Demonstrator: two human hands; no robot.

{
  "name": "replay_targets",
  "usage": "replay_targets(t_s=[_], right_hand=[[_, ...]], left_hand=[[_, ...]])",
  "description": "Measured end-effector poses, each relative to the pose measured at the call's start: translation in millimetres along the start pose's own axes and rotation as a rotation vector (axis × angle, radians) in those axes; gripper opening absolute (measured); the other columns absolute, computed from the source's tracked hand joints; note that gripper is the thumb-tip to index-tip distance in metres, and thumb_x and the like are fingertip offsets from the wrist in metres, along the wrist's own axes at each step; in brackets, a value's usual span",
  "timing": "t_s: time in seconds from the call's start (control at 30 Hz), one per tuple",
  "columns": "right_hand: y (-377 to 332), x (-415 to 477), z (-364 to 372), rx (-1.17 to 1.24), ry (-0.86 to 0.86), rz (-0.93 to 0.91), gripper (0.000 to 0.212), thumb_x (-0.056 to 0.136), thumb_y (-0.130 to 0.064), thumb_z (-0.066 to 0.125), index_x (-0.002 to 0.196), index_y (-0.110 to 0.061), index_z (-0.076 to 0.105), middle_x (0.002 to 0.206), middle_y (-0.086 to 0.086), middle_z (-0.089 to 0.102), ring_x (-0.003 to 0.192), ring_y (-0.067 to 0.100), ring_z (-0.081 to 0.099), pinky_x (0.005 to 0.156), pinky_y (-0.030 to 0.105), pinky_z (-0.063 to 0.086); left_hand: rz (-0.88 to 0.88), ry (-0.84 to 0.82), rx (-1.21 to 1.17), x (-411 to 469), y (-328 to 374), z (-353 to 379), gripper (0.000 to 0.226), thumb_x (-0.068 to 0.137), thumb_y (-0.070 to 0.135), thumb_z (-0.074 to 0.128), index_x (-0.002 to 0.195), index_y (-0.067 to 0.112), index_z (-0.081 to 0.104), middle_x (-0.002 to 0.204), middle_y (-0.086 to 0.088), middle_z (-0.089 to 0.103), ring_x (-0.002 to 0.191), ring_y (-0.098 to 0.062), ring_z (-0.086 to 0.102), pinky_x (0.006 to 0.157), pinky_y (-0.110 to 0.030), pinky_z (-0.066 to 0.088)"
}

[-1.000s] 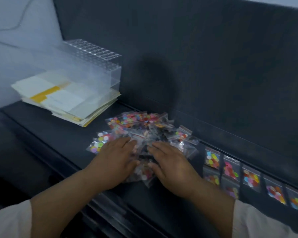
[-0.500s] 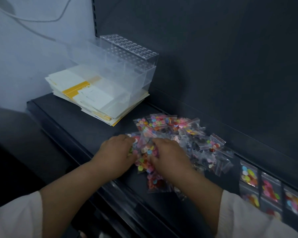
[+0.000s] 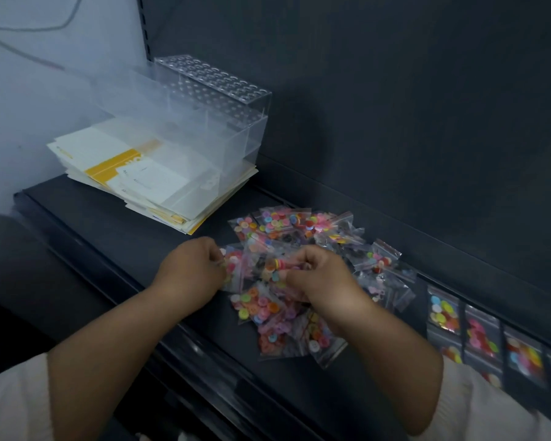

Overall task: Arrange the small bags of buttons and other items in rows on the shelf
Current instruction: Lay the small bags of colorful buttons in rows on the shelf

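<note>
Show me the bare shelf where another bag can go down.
Bare shelf lies between the paper stack and the left hand, out to the front edge; a smaller patch sits before the pile of bags, between the forearms. Crowded: that pile, around the right hand, and the rows of bags.

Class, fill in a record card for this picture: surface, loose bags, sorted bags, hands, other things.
surface: dark shelf
loose bags: pile of button bags mid-shelf, overlapping
sorted bags: rows of button bags lying flat, right of the pile
hands: left hand has its fingers curled at the pile's left edge, grip hidden; right hand pinches one button bag over the pile
other things: stack of papers at the far left, clear holed rack on it
</note>
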State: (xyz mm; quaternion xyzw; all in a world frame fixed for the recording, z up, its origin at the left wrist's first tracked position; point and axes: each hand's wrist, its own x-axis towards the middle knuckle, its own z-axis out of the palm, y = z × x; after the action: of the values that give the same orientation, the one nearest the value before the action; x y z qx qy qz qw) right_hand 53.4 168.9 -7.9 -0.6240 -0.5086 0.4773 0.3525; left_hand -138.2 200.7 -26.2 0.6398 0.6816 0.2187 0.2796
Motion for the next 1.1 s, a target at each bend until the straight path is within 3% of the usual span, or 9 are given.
replay_targets(t_s=[0.13,0.3,0.37,0.43,0.5,0.63,0.83,1.0,1.1], right_hand=[[1,-11,-17,0.338,-0.064,0.063,0.018,0.084,0.002,0.063,0.073,-0.012,0.059,0.086,0.016,0.068,0.089,0.035,0.068,0.082,0.046,0.054],[9,-35,-51,0.483,-0.008,0.108,0.014,0.084,-0.001,0.063,0.078,-0.012,0.056,0.07,0.002,0.067,0.066,0.017,0.068,0.067,0.033,0.057],[15,-47,-68,0.513,0.02,0.127,0.012,0.084,-0.004,0.064,0.08,-0.013,0.057,0.077,0.007,0.07,0.068,0.02,0.068,0.061,0.029,0.056],[23,-61,-88,0.534,0.06,0.138,0.01,0.084,-0.006,0.064,0.083,-0.013,0.058,0.075,0.007,0.071,0.063,0.017,0.069,0.056,0.025,0.055],[33,-77,-108,0.535,0.113,0.15,0.009,0.085,-0.007,0.064,0.083,-0.014,0.06,0.073,0.004,0.07,0.059,0.012,0.066,0.053,0.021,0.053],[58,-113,-156,0.44,0.217,0.159,0.009,0.084,-0.008,0.065,0.091,-0.014,0.063,0.078,0.004,0.07,0.06,0.011,0.064,0.05,0.018,0.047],[96,-171,-225,0.092,0.297,0.175,0.01,0.084,-0.003,0.065,0.083,-0.013,0.061,0.071,-0.001,0.066,0.058,0.004,0.057,0.051,0.016,0.041],[137,-198,-263,-0.262,0.349,0.226,0.019,0.084,-0.001,0.06,0.078,-0.019,0.061,0.081,0.0,0.069,0.076,0.01,0.063,0.077,0.032,0.053],[153,-206,-276,-0.345,0.363,0.256,0.02,0.083,-0.006,0.062,0.091,-0.024,0.062,0.089,-0.007,0.068,0.087,0.01,0.064,0.082,0.029,0.053]], left_hand=[[-0.015,0.034,-0.351,-7,25,-3,0.012,0.08,0.007,0.065,0.071,0.008,0.057,0.064,-0.002,0.056,0.058,-0.016,0.049,0.053,-0.026,0.037],[-0.156,-0.169,-0.704,-25,76,13,0.015,0.08,-0.005,0.062,0.078,0.008,0.054,0.065,-0.012,0.054,0.055,-0.021,0.051,0.061,-0.032,0.044],[-0.142,-0.243,-0.723,-35,98,27,0.017,0.077,-0.007,0.063,0.084,0.007,0.057,0.072,-0.015,0.059,0.058,-0.023,0.052,0.058,-0.03,0.044],[-0.092,-0.287,-0.714,-46,120,45,0.018,0.074,-0.008,0.064,0.081,0.009,0.061,0.072,-0.014,0.062,0.056,-0.02,0.053,0.048,-0.021,0.042],[-0.044,-0.339,-0.716,-58,141,63,0.018,0.075,-0.008,0.065,0.075,0.01,0.062,0.07,-0.01,0.064,0.056,-0.018,0.056,0.049,-0.021,0.044],[-0.007,-0.468,-0.754,-89,181,102,0.02,0.079,-0.011,0.062,0.077,0.008,0.059,0.064,-0.007,0.06,0.045,-0.013,0.053,0.039,-0.017,0.043],[0.101,-0.596,-0.63,-135,222,159,0.021,0.078,-0.01,0.06,0.084,0.01,0.062,0.072,-0.008,0.066,0.055,-0.013,0.06,0.054,-0.024,0.049],[0.166,-0.644,-0.543,-166,243,202,0.02,0.08,-0.007,0.058,0.085,0.012,0.061,0.07,-0.005,0.063,0.057,-0.018,0.06,0.06,-0.032,0.052],[0.203,-0.603,-0.453,-178,253,225,0.024,0.079,-0.003,0.059,0.083,0.02,0.059,0.066,0.002,0.06,0.052,-0.011,0.056,0.058,-0.03,0.048]])
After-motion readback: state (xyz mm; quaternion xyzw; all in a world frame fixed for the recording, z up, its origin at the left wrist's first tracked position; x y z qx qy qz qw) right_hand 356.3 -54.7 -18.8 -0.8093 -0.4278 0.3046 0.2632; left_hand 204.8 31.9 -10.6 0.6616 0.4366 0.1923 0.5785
